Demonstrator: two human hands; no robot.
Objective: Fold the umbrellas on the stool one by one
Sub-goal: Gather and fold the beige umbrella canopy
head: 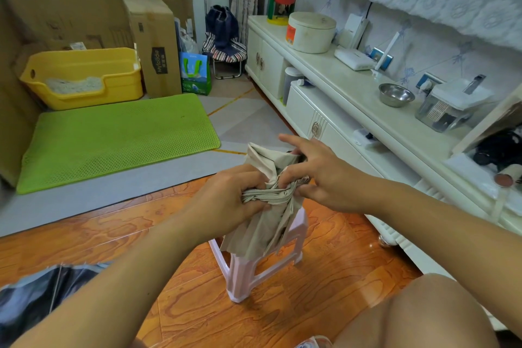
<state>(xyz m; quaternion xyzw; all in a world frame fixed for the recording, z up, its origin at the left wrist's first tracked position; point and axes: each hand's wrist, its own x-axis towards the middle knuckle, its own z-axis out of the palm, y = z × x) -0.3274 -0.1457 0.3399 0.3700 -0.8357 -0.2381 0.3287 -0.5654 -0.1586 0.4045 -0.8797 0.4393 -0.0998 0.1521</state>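
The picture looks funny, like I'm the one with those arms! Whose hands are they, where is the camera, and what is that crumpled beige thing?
The camera sits on a person's head and looks forward and down, so you see their own two arms reaching out, just as you see yours. There is no machine here, only bare hands. The beige thing is a beige umbrella being folded up. The left hand grips the bunched cloth around its middle, and the right hand pinches the cloth there too, perhaps gathering or wrapping it. Right below the umbrella stands a small pink stool on the wooden floor. In the bottom left corner lies a dark umbrella, partly out of view. Farther back are a green mat and a yellow tub.
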